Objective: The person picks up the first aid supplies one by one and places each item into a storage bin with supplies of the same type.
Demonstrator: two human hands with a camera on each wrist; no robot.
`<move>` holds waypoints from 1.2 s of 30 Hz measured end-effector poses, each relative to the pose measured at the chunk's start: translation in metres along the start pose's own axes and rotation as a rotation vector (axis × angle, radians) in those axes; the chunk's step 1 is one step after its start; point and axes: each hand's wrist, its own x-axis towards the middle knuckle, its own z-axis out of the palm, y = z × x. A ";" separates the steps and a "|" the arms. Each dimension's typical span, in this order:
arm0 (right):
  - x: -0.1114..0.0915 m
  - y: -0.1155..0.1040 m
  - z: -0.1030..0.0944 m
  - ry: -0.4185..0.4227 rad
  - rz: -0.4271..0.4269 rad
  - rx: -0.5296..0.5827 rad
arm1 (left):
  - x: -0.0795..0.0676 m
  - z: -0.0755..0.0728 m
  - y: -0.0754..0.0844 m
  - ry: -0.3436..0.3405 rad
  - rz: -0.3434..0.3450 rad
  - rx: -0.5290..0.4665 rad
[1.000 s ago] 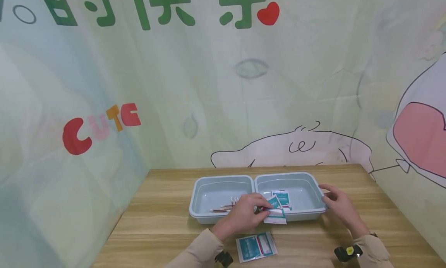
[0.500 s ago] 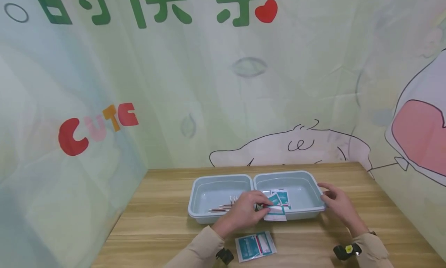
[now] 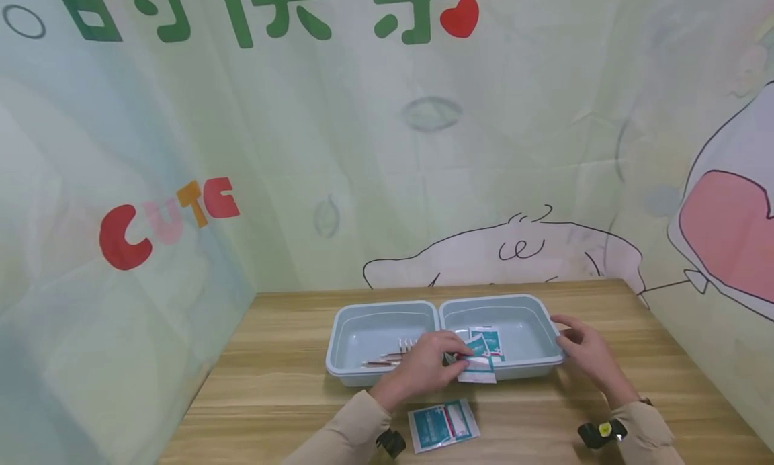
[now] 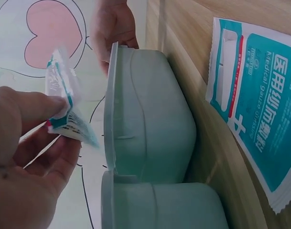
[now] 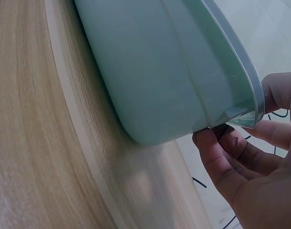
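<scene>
My left hand point(image 3: 420, 365) pinches a medical gauze packet point(image 3: 480, 371), teal and white, between thumb and fingers. It overlaps the front rim of the right pale-blue plastic tray point(image 3: 529, 369) in the head view; the left wrist view shows this held packet point(image 4: 62, 93) edge-on beside the tray's rim. Inside that tray lies another teal packet point(image 3: 488, 341). My right hand point(image 3: 588, 359) grips the tray's right end, with fingers on both sides of the rim in the right wrist view. A gauze packet point(image 3: 443, 426) lies flat on the table, below my left hand.
The left pale-blue tray point(image 3: 355, 377) stands against the right one. Several thin brown sticks and white-tipped ones point(image 3: 387, 361) lie in it, partly hidden by my left hand. Wooden tabletop point(image 3: 272, 357) surrounds the trays, with a printed cloth backdrop point(image 3: 302, 149) behind.
The held packet has tilted slightly, and a teal stripe now shows on its lower white part. My right hand keeps its grip on the tray; the head view has shifted a little.
</scene>
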 end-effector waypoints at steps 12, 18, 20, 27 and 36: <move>0.000 -0.001 -0.001 -0.009 -0.005 0.005 | -0.004 0.000 -0.001 -0.071 -0.003 0.039; -0.001 -0.001 0.000 -0.014 0.014 0.011 | -0.005 0.001 -0.001 -0.065 0.017 0.045; -0.002 0.000 0.001 -0.010 0.008 0.012 | -0.005 0.001 -0.002 -0.059 0.026 0.048; -0.002 -0.002 0.001 -0.005 0.004 0.010 | -0.006 0.000 -0.001 -0.052 0.022 0.041; -0.002 -0.002 0.000 -0.014 0.016 0.018 | -0.008 -0.002 0.001 -0.054 0.007 0.024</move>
